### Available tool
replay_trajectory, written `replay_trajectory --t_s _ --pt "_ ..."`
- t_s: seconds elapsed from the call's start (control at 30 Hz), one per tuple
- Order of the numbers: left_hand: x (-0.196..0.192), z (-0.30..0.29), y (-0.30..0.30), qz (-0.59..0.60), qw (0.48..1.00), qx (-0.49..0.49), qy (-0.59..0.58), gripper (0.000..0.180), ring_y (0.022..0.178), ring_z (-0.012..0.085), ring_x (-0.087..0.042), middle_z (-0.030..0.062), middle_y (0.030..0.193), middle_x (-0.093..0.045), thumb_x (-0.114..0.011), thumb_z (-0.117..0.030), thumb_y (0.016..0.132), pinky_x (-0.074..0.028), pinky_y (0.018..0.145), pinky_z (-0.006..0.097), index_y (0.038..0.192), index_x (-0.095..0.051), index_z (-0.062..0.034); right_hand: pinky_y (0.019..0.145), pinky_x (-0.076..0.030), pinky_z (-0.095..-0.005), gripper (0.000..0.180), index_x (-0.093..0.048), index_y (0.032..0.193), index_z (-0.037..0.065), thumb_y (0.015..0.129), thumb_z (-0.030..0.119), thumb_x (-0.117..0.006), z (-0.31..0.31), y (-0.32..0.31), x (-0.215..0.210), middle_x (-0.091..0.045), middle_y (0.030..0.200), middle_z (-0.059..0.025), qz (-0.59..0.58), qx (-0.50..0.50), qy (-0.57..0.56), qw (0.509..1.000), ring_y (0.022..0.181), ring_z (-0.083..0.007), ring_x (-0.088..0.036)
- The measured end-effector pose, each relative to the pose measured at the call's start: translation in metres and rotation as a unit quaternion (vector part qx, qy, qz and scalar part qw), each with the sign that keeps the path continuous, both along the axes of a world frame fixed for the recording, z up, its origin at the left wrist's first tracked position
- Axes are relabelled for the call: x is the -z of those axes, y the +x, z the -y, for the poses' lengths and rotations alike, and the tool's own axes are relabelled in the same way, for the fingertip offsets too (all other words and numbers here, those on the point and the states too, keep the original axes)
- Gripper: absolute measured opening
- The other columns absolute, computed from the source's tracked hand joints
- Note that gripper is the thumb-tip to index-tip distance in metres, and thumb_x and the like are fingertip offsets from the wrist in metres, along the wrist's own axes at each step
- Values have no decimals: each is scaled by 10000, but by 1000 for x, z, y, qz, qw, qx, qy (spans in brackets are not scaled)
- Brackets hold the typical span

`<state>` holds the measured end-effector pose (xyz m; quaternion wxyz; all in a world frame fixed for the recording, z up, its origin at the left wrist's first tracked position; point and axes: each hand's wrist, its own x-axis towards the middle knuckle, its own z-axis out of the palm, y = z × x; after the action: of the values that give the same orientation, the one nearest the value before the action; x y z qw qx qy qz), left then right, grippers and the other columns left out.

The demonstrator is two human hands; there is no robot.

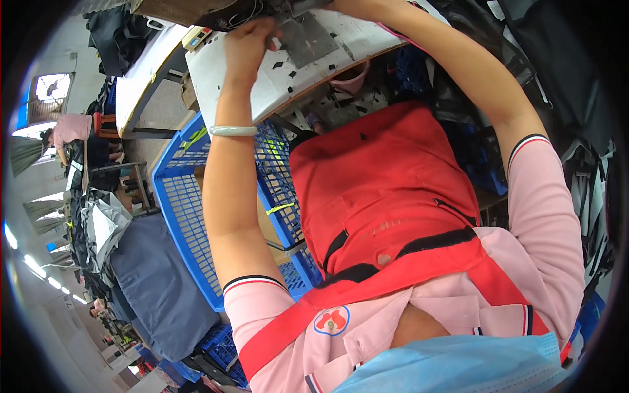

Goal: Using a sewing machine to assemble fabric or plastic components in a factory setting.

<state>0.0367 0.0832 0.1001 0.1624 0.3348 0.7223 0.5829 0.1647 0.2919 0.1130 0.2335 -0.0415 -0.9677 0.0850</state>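
My left hand point(250, 47), with a pale bangle point(232, 131) on its forearm, is at the far left part of the white worktable point(262, 92). Its fingers are curled together beside a dark grey flat plate point(306, 40) set into the tabletop; a small whitish bit shows by the fingertips, too small to name. My right hand point(354, 6) reaches to the top edge of the picture, on the far side of the table, and its fingers are cut off or hidden. Between the hands, at the top edge, is a dark machine part point(262, 10) with thin pale thread or wire.
Small black scraps point(278, 65) lie on the table. A blue plastic crate point(196, 216) stands at my left, a pink bucket point(350, 80) under the table. My red apron point(386, 177) covers my lap. Dark fabric point(557, 65) hangs at right. Another person point(72, 131) works far left.
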Motion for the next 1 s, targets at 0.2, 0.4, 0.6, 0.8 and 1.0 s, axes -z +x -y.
replay_trajectory --t_s 0.2,0.4,0.6,0.8,1.0 --pt "5 41 8 -215 955 47 -200 311 602 134 -618 86 688 -683 -674 -306 858 -487 582 297 976 -733 -24 776 -521 -392 186 -666 919 87 742 136 -698 70 54 20 -642 1015 -99 87 -98 25 991 977 -289 -635" --pt "-5 -12 80 -59 985 144 -78 296 715 117 -645 50 814 -690 -650 -247 931 -534 641 247 1004 -706 34 749 -524 -342 103 -606 775 82 817 156 -548 167 63 67 -645 872 -84 83 -264 191 942 908 -226 -653" --pt "30 50 56 35 964 181 -191 309 795 125 -633 71 894 -686 -607 -266 950 -524 732 259 1050 -691 14 698 -524 -444 327 -590 1083 92 824 263 -691 100 72 22 -671 865 -144 195 -182 -43 963 825 -345 -664" --pt "10 65 78 208 950 180 -152 299 736 84 -572 24 839 -666 -662 -260 918 -451 670 217 1045 -700 8 763 -506 -456 538 -626 1135 5 874 475 -642 50 77 -1 -656 930 -283 117 -140 -141 973 907 -438 -631" --pt "-9 47 71 -79 976 126 -156 289 735 61 -527 -6 828 -645 -668 -238 917 -430 670 214 1062 -696 10 742 -498 -466 574 -633 1054 -3 789 498 -717 44 97 -27 -661 905 -261 76 -204 -17 976 880 -420 -637"
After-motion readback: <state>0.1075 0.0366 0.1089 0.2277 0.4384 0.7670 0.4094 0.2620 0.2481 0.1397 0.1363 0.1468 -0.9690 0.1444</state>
